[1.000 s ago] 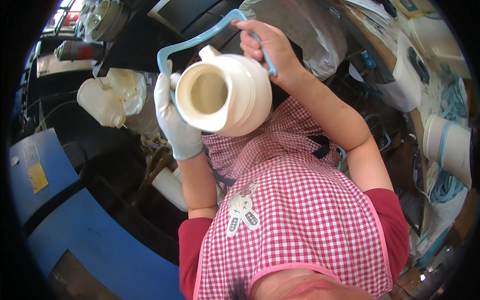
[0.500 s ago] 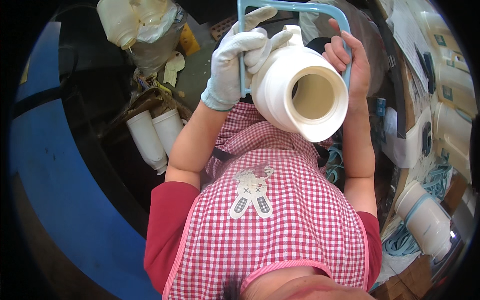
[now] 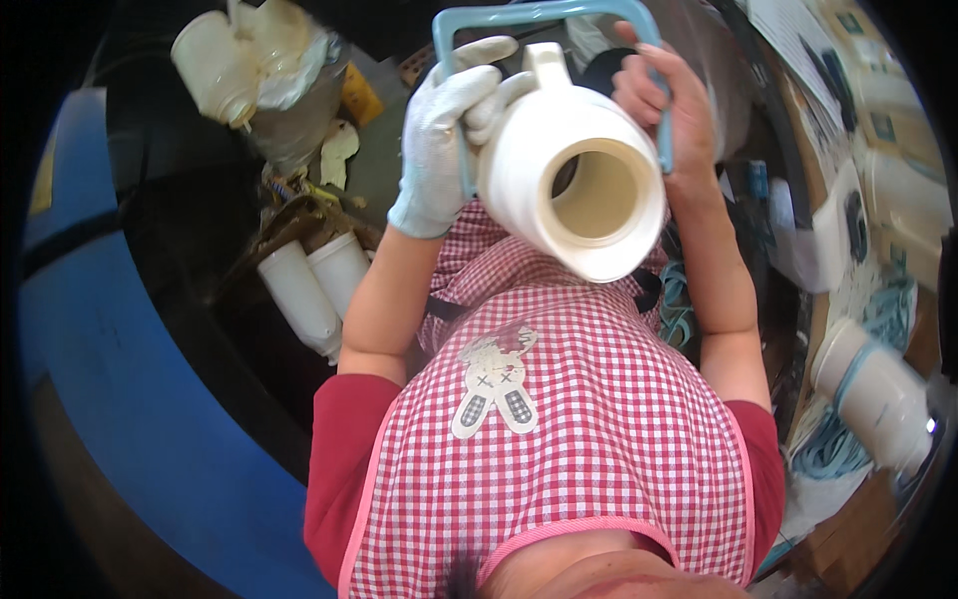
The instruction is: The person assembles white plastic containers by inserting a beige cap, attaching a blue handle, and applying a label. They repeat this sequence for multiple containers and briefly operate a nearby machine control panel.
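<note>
I hold a cream-white ceramic jug (image 3: pixel 559 170) in front of my chest, its open mouth tilted toward me and its spout pointing away. My left hand (image 3: pixel 444 130), in a white glove, grips the jug's side near the spout. My bare right hand (image 3: pixel 667 100) clasps the right side of a light blue rectangular frame (image 3: pixel 544 15) that loops around the jug's far end. Below the jug is my red-and-white checked apron (image 3: pixel 579 419) with a rabbit patch.
A blue curved rim (image 3: pixel 130 399) runs down the left. White ceramic pieces (image 3: pixel 309 285) lie below my left arm, and cream jugs (image 3: pixel 249 55) sit at the top left. Another white jug with a blue band (image 3: pixel 878 394) stands at the right by blue cord.
The jug has turned so its mouth faces right and toward me, and it has come a little lower. The view has swung, shifting the blue rim and cream jugs leftward.
</note>
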